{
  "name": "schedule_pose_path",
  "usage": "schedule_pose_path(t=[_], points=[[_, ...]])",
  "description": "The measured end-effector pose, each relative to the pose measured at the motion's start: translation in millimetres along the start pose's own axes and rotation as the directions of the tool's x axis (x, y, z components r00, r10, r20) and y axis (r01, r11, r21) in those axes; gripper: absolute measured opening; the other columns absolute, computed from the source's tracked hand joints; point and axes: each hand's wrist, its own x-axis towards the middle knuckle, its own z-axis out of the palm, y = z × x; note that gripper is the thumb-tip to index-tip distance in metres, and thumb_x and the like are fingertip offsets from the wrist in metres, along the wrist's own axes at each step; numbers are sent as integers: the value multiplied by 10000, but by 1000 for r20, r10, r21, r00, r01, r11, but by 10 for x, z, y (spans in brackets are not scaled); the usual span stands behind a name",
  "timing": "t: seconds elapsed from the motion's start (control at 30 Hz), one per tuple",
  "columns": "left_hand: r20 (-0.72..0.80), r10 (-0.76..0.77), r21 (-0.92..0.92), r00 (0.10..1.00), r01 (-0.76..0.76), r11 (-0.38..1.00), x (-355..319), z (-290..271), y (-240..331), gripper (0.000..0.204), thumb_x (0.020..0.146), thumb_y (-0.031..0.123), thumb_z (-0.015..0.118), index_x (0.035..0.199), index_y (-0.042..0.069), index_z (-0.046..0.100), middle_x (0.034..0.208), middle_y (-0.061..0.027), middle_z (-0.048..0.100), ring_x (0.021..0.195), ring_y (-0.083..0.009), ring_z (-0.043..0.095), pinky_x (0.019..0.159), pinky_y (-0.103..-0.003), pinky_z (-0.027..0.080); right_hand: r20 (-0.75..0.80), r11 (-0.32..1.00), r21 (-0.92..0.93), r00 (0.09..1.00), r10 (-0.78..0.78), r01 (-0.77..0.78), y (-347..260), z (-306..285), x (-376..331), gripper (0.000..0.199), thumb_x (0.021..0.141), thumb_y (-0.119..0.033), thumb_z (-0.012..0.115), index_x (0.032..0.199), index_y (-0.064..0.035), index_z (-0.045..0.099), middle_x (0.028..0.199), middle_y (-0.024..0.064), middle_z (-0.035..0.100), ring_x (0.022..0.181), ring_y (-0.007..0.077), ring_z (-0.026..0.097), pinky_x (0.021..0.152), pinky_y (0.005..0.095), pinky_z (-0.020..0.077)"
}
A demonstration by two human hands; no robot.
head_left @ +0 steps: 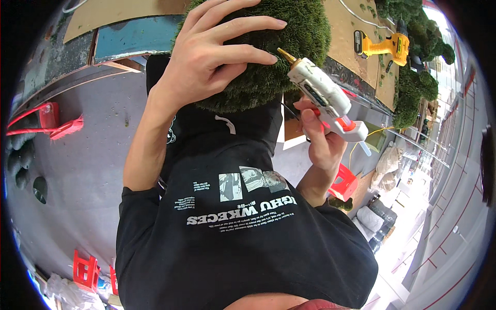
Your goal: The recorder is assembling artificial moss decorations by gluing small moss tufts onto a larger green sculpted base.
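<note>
A round, dense ball of green artificial foliage (305,31) sits in front of my body at the top of the view. Across its left side lies my left hand (206,51), fingers stretched and spread over the greenery. My right hand (320,124) is wrapped round the handle of a white hot glue gun (323,88). The gun's brass nozzle points up and left at the foliage, close to my left fingertips. A glue stick shows at the gun's rear. Whether the nozzle touches the foliage I cannot tell.
A yellow cordless drill (385,47) lies on the wooden workbench (343,36) to the right, near more green foliage (413,90). A teal board (134,37) is at the left. Red stools (86,271) and a red broom (67,127) stand on the grey floor (88,196).
</note>
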Motion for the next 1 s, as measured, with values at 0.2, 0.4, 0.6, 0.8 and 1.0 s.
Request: schedule_pose_path(t=[0.2,0.4,0.6,0.8,1.0], points=[[-10,5,4,1000,-5,1000,3,-1,8,282,802,101,740,1017,273,801,1427,-2,648,1441,-322,466,1170,-496,321,-63,947,-299,988,-141,116,-60,77,11,223,910,-39,736,1110,51,697,961,112,651,807,177,646,697,296,499],[-20,-2,-7,1000,2,1000,9,14,14,242,813,110,740,990,266,795,1421,0,651,1441,-317,468,1174,-492,320,-28,883,-409,964,-264,230,-17,116,45,222,887,-60,755,1068,49,685,932,114,636,747,194,603,664,313,471],[-35,-3,-12,999,3,1000,1,23,6,230,813,113,745,983,260,794,1411,-2,658,1437,-321,472,1173,-494,318,-101,886,-449,979,-179,115,-36,160,23,233,895,-96,759,1051,52,668,931,116,625,751,197,597,685,318,475],[-51,9,-20,999,-10,1000,2,32,3,236,810,109,746,985,259,794,1411,-4,658,1437,-322,472,1174,-493,317,-94,877,-470,982,-161,99,-40,161,44,236,895,-101,757,1059,52,683,978,130,621,764,207,600,684,325,474],[-29,7,-3,1000,-7,1000,4,20,6,246,805,103,744,988,260,794,1414,-2,656,1439,-319,471,1175,-492,317,-71,866,-481,978,-194,137,-55,157,61,233,893,-86,748,1080,43,693,983,133,616,769,217,601,692,326,476]])
